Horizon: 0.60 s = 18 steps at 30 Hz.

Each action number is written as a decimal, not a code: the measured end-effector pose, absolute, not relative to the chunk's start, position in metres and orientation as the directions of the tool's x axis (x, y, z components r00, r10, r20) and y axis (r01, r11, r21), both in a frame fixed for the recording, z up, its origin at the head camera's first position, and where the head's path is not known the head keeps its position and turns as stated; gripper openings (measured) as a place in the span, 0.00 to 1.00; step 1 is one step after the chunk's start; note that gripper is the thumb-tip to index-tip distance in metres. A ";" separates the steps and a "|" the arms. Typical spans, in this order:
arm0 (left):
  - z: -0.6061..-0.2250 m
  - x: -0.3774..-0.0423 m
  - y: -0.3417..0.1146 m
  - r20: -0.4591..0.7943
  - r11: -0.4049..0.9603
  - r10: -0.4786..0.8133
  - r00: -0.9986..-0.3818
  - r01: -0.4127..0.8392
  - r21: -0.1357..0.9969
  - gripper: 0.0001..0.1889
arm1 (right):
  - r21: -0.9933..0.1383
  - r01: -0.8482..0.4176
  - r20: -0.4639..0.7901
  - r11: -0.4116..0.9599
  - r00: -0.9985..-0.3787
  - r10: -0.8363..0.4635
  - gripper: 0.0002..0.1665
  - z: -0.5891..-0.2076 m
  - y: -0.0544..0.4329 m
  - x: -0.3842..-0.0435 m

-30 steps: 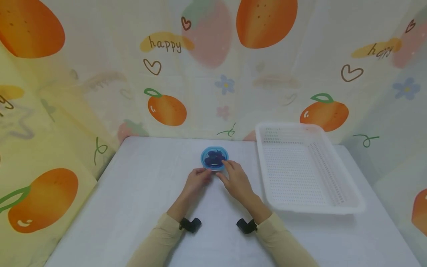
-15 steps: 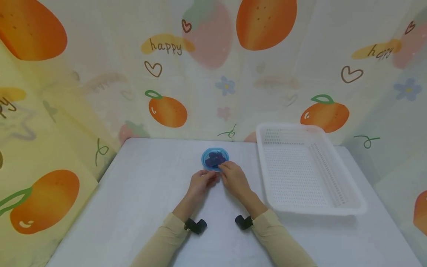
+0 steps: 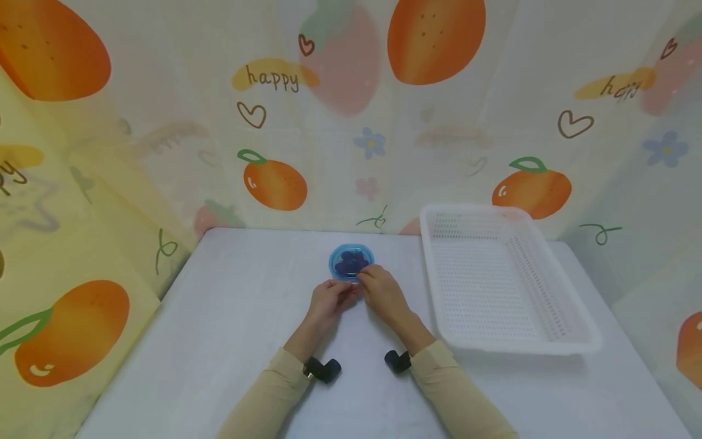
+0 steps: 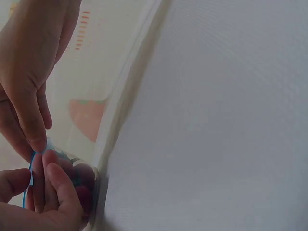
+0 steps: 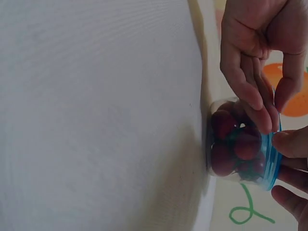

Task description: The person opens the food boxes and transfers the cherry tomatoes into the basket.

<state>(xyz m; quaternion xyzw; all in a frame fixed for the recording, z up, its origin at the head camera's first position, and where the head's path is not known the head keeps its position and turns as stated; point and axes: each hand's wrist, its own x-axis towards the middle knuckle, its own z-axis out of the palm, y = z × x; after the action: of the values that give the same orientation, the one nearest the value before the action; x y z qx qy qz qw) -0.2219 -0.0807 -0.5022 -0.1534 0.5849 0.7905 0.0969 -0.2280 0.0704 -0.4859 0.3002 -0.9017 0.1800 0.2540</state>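
A small clear plastic tub [image 3: 343, 253] with a blue lid [image 5: 271, 168] stands upright near the back edge of the table. Several dark red round fruits [image 5: 248, 143] with bits of green show through its side. My left hand [image 3: 328, 300] is at the tub's front, fingers along the wall and thumb up by the lid's rim, holding it there. From the right, my right hand [image 3: 386, 295] pinches the rim of the lid between thumb and fingers. In the left wrist view, the fingertips of both hands meet at the blue rim and partly hide it.
A large white perforated plastic basket [image 3: 589, 329] stands to the right on the white-covered table [image 3: 219, 341]. Behind and beside the table hangs a fruit-patterned curtain [image 3: 329, 152]. A black wrist camera [image 3: 326, 370] sits on each wrist.
My right hand's spread fingers have drawn together onto the front rim of the lid. My left hand has shifted slightly right, closer to the right hand. The tub stays in place.
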 end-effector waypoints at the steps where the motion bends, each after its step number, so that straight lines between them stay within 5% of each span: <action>1: -0.502 -0.222 -0.081 -0.354 -0.296 -0.025 -0.935 -0.331 0.896 0.06 | -0.164 -0.641 0.566 0.750 -0.684 -0.461 0.09 -0.486 0.070 -0.228; 18: -0.508 -0.223 -0.079 -0.360 -0.350 -0.074 -0.930 -0.314 0.883 0.03 | -0.063 -0.719 0.566 0.692 -0.597 -0.568 0.11 -0.489 0.071 -0.233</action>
<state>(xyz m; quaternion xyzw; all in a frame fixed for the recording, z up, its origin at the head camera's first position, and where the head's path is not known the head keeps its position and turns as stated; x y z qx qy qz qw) -0.2231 -0.0787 -0.5077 -0.1716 0.5653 0.8034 0.0744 -0.2326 0.0708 -0.4894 0.3648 -0.8819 0.1441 0.2615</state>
